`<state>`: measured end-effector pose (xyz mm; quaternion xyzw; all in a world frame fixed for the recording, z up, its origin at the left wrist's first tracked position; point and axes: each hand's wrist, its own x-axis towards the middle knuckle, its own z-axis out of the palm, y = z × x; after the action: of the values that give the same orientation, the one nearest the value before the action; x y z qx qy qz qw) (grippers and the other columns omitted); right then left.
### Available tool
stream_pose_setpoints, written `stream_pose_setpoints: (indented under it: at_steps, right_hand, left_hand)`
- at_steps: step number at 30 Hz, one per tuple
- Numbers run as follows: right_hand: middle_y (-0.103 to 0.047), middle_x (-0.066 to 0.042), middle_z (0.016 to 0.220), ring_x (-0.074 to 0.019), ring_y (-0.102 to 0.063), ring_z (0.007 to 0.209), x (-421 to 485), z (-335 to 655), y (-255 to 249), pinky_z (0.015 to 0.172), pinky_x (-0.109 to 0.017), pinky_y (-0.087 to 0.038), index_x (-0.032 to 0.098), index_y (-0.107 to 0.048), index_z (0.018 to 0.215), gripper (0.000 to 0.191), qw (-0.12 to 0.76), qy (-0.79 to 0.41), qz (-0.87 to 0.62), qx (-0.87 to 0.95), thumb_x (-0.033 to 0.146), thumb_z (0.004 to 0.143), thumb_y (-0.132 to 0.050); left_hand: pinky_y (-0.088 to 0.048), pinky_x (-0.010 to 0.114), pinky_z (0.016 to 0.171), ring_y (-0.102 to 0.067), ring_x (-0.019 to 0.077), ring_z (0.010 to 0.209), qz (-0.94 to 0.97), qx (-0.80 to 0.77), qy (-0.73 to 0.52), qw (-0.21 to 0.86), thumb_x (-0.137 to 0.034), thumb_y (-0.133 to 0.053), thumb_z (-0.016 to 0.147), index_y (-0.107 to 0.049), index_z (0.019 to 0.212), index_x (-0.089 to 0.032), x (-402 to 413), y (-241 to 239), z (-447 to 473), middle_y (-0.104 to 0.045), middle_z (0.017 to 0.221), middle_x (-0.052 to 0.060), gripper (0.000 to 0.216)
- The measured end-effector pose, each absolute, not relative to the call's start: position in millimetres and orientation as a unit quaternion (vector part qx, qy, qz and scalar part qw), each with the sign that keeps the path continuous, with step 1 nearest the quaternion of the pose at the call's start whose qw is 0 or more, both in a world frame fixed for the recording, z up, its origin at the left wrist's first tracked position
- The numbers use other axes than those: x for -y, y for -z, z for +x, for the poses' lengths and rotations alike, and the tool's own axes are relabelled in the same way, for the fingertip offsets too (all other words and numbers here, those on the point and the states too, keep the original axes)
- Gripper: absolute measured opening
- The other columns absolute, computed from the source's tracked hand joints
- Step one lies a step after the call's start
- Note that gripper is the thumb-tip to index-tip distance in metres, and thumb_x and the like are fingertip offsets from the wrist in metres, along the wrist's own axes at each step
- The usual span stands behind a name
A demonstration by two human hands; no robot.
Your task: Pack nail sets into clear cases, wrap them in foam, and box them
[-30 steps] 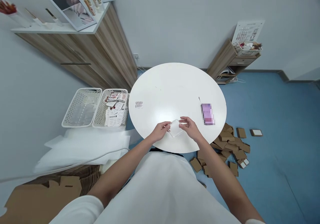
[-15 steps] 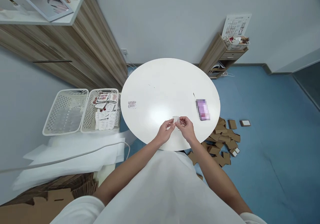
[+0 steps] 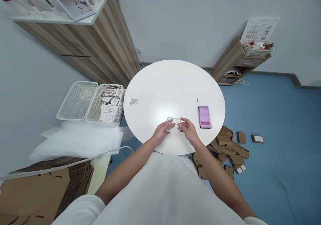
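Between my two hands, over the near part of the round white table (image 3: 175, 84), is a clear plastic case (image 3: 175, 124). My left hand (image 3: 162, 132) grips its left side, with the fingers showing through the clear plastic. On the right edge, the fingertips of my right hand (image 3: 188, 129) pinch the case. A small sheet of press-on nails (image 3: 134, 101) lies toward the table's left side. To the right of my right hand rests a phone (image 3: 205, 117) with a blurred purple screen.
Left of the table stand a white basket (image 3: 93, 113) holding printed nail packets and another basket (image 3: 61, 113) with clear plastic pieces. Folded cardboard (image 3: 35, 191) is stacked at lower left. Small brown boxes (image 3: 225, 148) are piled on the floor at right.
The clear case now lies wider and flatter between my hands, which have moved apart. My left hand has shifted left. The whole view has turned somewhat left.
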<state>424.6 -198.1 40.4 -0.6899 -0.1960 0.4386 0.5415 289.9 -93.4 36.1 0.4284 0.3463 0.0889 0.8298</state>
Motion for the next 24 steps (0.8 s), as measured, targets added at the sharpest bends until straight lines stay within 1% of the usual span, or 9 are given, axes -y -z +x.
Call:
stream_pose_setpoints:
  at_steps: [3,7,9,13,16,17,19,21,24]
  right_hand:
    - [-0.057,0.000,0.080,-0.0132,-0.059,0.067,200.5,427.6,-37.2,0.066,-0.031,-0.045,0.022,-0.052,0.106,0.046,0.558,-0.451,-0.672,0.186,0.043,0.066,-0.063]
    - [-0.055,0.002,0.075,-0.0124,-0.057,0.064,204.8,432.9,-37.5,0.063,-0.030,-0.045,0.023,-0.051,0.105,0.045,0.555,-0.455,-0.669,0.192,0.042,0.066,-0.063]
    - [-0.055,0.002,0.074,-0.0121,-0.057,0.063,206.3,435.1,-38.3,0.063,-0.030,-0.044,0.023,-0.051,0.105,0.045,0.553,-0.457,-0.668,0.198,0.042,0.066,-0.063]
    - [-0.056,0.002,0.075,-0.0124,-0.057,0.063,207.5,436.0,-40.0,0.064,-0.032,-0.045,0.023,-0.050,0.106,0.044,0.542,-0.466,-0.668,0.208,0.042,0.067,-0.062]
    - [-0.057,0.000,0.079,-0.0136,-0.058,0.068,208.3,435.6,-42.1,0.067,-0.034,-0.047,0.023,-0.048,0.109,0.046,0.525,-0.460,-0.676,0.237,0.042,0.069,-0.059]
    - [-0.057,-0.001,0.085,-0.0144,-0.058,0.072,208.6,435.9,-43.4,0.069,-0.034,-0.047,0.024,-0.047,0.111,0.047,0.516,-0.451,-0.681,0.258,0.042,0.069,-0.060]
    - [-0.055,-0.005,0.104,-0.0170,-0.057,0.086,209.4,437.3,-47.2,0.075,-0.037,-0.047,0.026,-0.045,0.114,0.052,0.489,-0.420,-0.694,0.321,0.041,0.067,-0.062]
    - [-0.046,-0.008,0.124,-0.0208,-0.053,0.101,209.8,439.8,-52.3,0.083,-0.040,-0.045,0.028,-0.043,0.118,0.061,0.452,-0.386,-0.697,0.400,0.040,0.064,-0.066]
    - [-0.035,-0.007,0.136,-0.0262,-0.041,0.118,208.9,443.2,-59.5,0.092,-0.046,-0.038,0.030,-0.043,0.121,0.070,0.384,-0.343,-0.687,0.512,0.039,0.058,-0.072]
  left_hand:
    - [-0.039,0.032,0.081,-0.052,0.0195,0.101,0.521,-0.363,-0.106,0.765,-0.048,-0.055,0.074,-0.044,0.125,-0.024,89.9,-33.4,284.0,-0.049,0.122,0.011,0.058]
    - [-0.040,0.030,0.079,-0.052,0.0136,0.083,0.679,-0.313,-0.104,0.656,-0.036,-0.076,0.051,-0.024,0.136,-0.030,79.8,-35.3,274.3,-0.051,0.109,0.006,0.100]
    - [-0.040,0.030,0.078,-0.050,0.0128,0.076,0.730,-0.272,-0.087,0.621,-0.033,-0.079,0.046,-0.023,0.136,-0.030,75.6,-38.0,273.1,-0.053,0.100,0.003,0.106]
    - [-0.040,0.028,0.071,-0.046,0.0121,0.068,0.753,-0.236,-0.071,0.610,-0.031,-0.077,0.049,-0.036,0.130,-0.028,73.9,-41.2,277.4,-0.053,0.085,0.000,0.091]
    - [-0.040,0.027,0.068,-0.045,0.0118,0.066,0.748,-0.236,-0.073,0.616,-0.029,-0.075,0.051,-0.042,0.125,-0.027,74.6,-40.7,279.1,-0.052,0.079,-0.001,0.081]
    - [-0.040,0.026,0.068,-0.045,0.0115,0.066,0.747,-0.236,-0.074,0.618,-0.029,-0.075,0.051,-0.043,0.124,-0.027,74.3,-40.3,278.7,-0.051,0.079,-0.002,0.080]
    - [-0.040,0.026,0.067,-0.045,0.0112,0.065,0.742,-0.238,-0.075,0.622,-0.029,-0.075,0.051,-0.044,0.123,-0.027,72.5,-39.4,276.8,-0.050,0.079,-0.002,0.078]
    - [-0.041,0.027,0.067,-0.046,0.0114,0.066,0.735,-0.244,-0.076,0.628,-0.029,-0.075,0.051,-0.045,0.122,-0.026,69.6,-39.1,274.1,-0.050,0.080,-0.001,0.077]
    - [-0.043,0.028,0.068,-0.048,0.0125,0.069,0.724,-0.252,-0.080,0.638,-0.029,-0.075,0.049,-0.047,0.119,-0.025,65.5,-40.1,270.9,-0.051,0.082,0.000,0.076]
